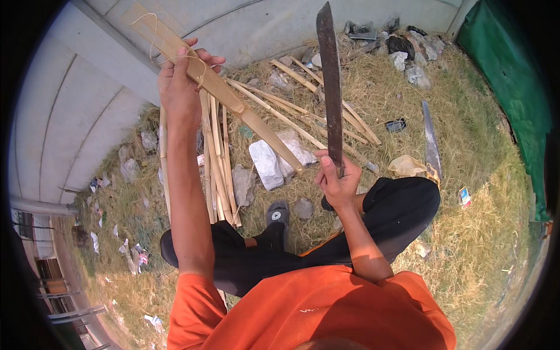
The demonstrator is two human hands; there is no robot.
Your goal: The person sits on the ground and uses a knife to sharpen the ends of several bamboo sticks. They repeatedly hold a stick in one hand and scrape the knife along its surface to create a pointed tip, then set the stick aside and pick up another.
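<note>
A long split bamboo piece [259,127] slants from the upper left down toward the middle, its lower end tapered. My left hand [182,81] grips it near the upper part, thumb on top and fingertips showing past its right side. Thin curled fibres [153,41] dangle around that hand. My right hand [338,179] is closed round the lower end of a machete [331,87], whose dark, worn blade points up and away from me. Most of the machete's handle is hidden by my fingers. Blade and bamboo are apart.
Bamboo sticks [219,157] lie bunched on dry grass, others [350,116] farther right. White stones [266,165] sit before my sandalled foot [277,216]. A tapered metal blade [430,137] lies right. A concrete wall [256,35], rubbish [402,49] and green sheeting [507,87] border the spot.
</note>
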